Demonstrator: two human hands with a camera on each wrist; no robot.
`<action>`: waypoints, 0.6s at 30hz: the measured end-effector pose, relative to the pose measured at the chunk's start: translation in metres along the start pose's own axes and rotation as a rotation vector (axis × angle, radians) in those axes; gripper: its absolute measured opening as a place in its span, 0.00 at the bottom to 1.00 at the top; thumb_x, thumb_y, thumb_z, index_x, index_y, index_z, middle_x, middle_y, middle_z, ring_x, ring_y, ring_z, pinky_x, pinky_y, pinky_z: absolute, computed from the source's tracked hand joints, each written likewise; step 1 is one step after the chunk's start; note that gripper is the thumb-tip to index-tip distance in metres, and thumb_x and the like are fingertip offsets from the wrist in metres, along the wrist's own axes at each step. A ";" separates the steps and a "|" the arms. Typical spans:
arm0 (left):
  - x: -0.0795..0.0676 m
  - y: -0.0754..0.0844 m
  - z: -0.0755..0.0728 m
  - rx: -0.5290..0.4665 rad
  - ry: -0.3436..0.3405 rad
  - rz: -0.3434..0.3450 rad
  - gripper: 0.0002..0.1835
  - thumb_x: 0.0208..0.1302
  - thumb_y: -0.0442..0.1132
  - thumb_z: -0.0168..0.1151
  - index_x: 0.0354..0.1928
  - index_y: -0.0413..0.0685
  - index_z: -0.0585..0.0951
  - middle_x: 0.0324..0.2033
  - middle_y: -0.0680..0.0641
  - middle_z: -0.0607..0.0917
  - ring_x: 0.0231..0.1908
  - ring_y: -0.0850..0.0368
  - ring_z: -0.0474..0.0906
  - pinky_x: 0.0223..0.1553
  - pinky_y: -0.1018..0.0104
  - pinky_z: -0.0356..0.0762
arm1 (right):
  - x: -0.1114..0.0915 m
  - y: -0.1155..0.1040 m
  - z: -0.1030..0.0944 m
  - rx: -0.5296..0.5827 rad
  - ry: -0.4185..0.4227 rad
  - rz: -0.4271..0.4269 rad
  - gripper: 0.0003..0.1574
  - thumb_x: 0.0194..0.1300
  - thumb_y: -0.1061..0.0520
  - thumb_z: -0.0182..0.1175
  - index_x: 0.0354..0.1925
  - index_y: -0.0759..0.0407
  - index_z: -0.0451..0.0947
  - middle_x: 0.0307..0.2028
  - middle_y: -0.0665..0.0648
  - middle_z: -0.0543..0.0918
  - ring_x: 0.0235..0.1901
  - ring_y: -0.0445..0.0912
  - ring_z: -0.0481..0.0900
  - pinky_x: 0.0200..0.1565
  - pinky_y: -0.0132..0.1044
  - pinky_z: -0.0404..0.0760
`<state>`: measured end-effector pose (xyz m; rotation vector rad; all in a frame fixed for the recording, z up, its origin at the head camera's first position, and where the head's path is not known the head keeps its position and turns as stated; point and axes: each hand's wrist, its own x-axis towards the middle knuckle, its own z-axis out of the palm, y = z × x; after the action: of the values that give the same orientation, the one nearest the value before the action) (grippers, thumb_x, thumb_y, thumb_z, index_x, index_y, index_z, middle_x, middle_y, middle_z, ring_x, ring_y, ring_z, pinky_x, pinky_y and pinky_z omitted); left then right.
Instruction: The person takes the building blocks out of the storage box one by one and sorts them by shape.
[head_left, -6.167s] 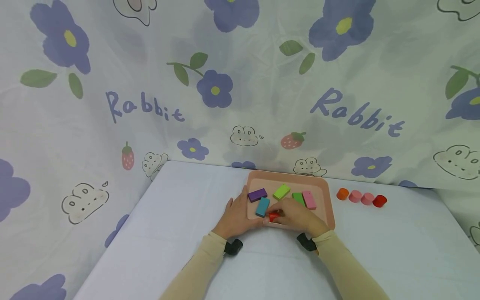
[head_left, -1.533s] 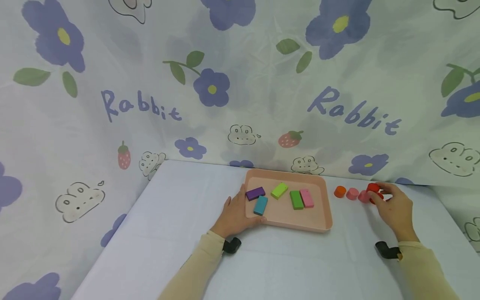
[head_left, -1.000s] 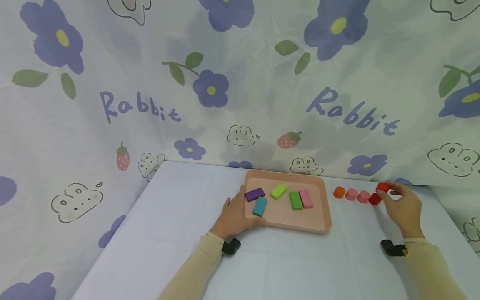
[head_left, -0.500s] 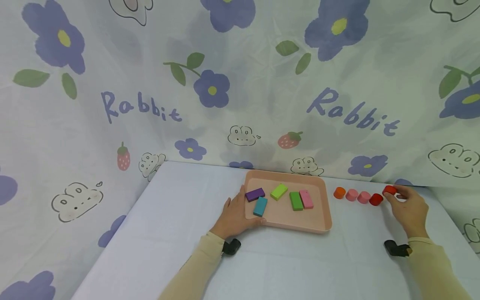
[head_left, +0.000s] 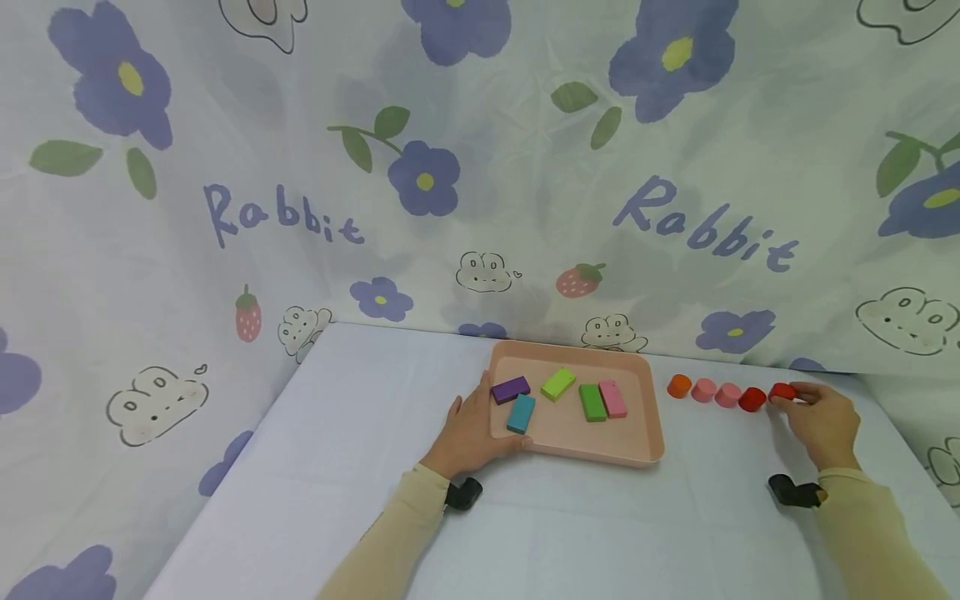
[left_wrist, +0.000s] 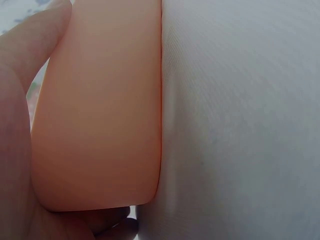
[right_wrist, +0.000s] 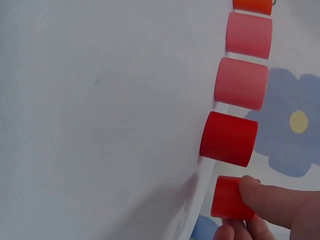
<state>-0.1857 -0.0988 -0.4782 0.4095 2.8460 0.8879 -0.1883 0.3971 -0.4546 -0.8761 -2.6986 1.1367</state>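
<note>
My right hand point(head_left: 823, 422) pinches a red cylinder block point(right_wrist: 230, 197) between thumb and fingers at the right end of a row of cylinder blocks. Beside it in the row stands a darker red cylinder point(right_wrist: 229, 139), with a small gap between the two in the right wrist view. My left hand point(head_left: 468, 433) rests against the near left corner of a peach-coloured tray point(head_left: 651, 417), fingers along its left side and thumb at the front rim. In the left wrist view the tray's outer wall point(left_wrist: 100, 115) fills the space beside the thumb.
Two pink cylinders point(head_left: 703, 389) and an orange cylinder point(head_left: 678, 386) continue the row leftward. Inside the tray lie purple point(head_left: 510, 389), blue point(head_left: 521, 413), lime point(head_left: 558, 383), green point(head_left: 592, 402) and pink point(head_left: 612, 399) rectangular blocks. A patterned cloth point(head_left: 420, 250) hangs behind the white table.
My right hand picked the red cylinder from the tray's front, carried it over the row, then moved it right and down beside the darker red one. My left hand stays at the tray.
</note>
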 end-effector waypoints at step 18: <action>-0.002 0.002 -0.001 0.000 0.006 0.005 0.70 0.50 0.75 0.66 0.80 0.42 0.39 0.77 0.39 0.55 0.76 0.45 0.53 0.74 0.38 0.41 | 0.001 0.000 -0.002 0.044 -0.110 0.119 0.40 0.71 0.54 0.60 0.70 0.75 0.60 0.63 0.78 0.68 0.58 0.69 0.66 0.47 0.54 0.74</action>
<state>-0.1840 -0.0982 -0.4758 0.4143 2.8517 0.8912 -0.1885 0.3987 -0.4538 -1.0087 -2.7272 1.3002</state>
